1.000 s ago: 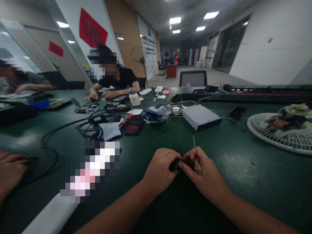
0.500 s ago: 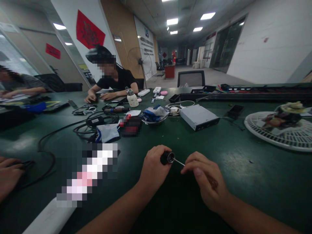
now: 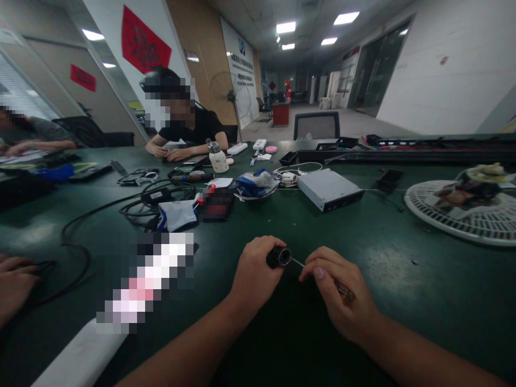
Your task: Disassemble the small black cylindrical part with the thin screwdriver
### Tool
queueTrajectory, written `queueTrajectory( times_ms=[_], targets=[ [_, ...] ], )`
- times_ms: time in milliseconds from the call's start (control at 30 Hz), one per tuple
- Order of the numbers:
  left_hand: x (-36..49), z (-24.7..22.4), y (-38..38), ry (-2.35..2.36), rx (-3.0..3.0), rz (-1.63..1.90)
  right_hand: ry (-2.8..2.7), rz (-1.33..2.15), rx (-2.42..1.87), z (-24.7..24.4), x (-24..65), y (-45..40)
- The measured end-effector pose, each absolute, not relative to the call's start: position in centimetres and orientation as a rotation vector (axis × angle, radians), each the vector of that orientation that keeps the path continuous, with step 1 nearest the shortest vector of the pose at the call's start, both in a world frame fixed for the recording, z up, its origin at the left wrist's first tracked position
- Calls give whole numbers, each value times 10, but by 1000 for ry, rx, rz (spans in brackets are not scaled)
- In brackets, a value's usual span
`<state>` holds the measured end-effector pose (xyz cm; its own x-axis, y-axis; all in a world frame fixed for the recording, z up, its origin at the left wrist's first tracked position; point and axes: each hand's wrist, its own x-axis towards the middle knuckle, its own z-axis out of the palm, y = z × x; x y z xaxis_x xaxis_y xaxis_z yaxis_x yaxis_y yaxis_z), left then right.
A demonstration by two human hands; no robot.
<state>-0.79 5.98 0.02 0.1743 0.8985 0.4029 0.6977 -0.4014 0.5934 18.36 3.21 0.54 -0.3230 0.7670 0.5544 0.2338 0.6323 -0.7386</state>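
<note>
My left hand [image 3: 258, 269] is wrapped round a short black cylinder [image 3: 278, 257]. Its round, hollow end with a metallic rim faces right and toward me; the rest is hidden in the fist. A screwdriver [image 3: 297, 262] is in my right hand [image 3: 341, 290], its thin shaft pointing left at the cylinder. Part of its brownish, see-through handle [image 3: 344, 293] shows in the palm. The tip sits by the rim of the opening; whether it touches is too small to tell. Both hands are above the green table [image 3: 298, 349].
A blurred-out light-coloured object [image 3: 161, 274] lies left of my forearm, and another person's hand [image 3: 16, 282] is at the far left. Ahead are a crumpled blue-white cloth in a dish [image 3: 256, 184], a grey drive box [image 3: 330, 189] and a white fan grille [image 3: 463, 209]. Someone in black sits opposite.
The screwdriver's tip, inside the cylinder's opening before, is now at its rim. My right hand has turned slightly, with the thumb shifted up. The view has moved a little.
</note>
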Motion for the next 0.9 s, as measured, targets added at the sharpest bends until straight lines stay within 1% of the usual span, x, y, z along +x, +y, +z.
queueTrajectory(
  times_ms=[367,567,767,900],
  targets=[
    [-7,1,60,1563,2189,1025,-1890,764,-737,6,185,33],
    [-7,0,59,1553,2202,1023,-1827,695,-796,4,185,31],
    [-7,-1,59,1562,2213,1030,-1927,744,-696,6,185,31],
    [-7,0,59,1553,2222,1015,-1902,694,-767,5,185,30]
  ],
)
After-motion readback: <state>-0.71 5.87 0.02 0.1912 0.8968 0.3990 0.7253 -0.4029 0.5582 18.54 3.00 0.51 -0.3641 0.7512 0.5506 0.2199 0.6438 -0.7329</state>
